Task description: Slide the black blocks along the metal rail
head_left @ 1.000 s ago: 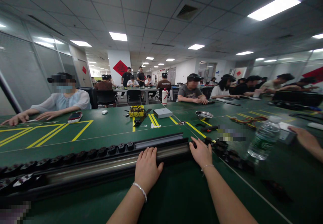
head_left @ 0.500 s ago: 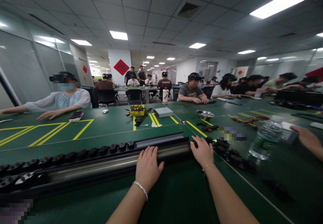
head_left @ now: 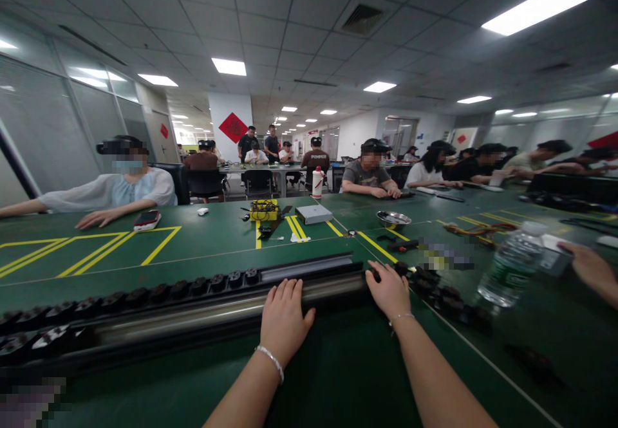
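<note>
One long black rail (head_left: 183,325). Two hands on it: one left hand (head_left: 284,318), one right hand (head_left: 389,289). Two bracelets (head_left: 270,359), one per wrist. One clear water bottle (head_left: 512,264), one metal bowl (head_left: 393,219), one grey box (head_left: 313,214), one yellow case (head_left: 263,210), one phone (head_left: 146,220), one white flask (head_left: 317,183).

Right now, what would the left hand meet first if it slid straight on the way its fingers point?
The left hand lies flat on the long black rail; straight ahead comes the grey strip along its far edge, probably, then green table.
</note>
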The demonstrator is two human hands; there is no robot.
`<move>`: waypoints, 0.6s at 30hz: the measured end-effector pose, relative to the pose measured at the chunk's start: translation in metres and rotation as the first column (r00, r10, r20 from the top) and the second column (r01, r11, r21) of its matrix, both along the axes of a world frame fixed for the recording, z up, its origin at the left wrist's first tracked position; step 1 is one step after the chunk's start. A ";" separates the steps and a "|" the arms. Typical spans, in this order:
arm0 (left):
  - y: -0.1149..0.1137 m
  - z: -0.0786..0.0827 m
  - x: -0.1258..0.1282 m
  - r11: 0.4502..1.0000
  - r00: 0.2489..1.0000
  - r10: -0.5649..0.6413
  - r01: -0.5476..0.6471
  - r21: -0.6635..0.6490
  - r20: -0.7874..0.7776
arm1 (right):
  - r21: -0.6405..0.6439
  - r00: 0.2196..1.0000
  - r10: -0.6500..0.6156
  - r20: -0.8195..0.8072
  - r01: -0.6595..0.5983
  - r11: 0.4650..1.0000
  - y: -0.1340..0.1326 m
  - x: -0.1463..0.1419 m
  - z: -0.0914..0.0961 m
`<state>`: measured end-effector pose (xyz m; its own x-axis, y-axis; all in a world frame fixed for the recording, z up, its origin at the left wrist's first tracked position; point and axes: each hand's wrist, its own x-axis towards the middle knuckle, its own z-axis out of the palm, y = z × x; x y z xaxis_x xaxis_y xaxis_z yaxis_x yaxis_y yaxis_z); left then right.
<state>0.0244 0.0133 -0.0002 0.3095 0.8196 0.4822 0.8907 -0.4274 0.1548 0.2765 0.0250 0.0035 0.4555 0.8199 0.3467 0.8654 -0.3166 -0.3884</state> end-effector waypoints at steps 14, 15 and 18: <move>0.000 -0.001 0.000 1.000 0.999 -0.014 0.014 -0.009 -0.031 | 0.014 1.000 -0.019 0.014 0.019 1.000 0.001 0.002 0.001; 0.000 -0.001 0.000 1.000 0.999 -0.022 0.022 -0.019 -0.037 | 0.006 1.000 -0.021 0.012 0.021 1.000 0.001 0.003 0.001; 0.001 0.000 -0.001 0.998 0.998 -0.039 0.037 -0.042 -0.051 | -0.005 1.000 -0.019 0.012 0.019 1.000 0.001 0.003 0.001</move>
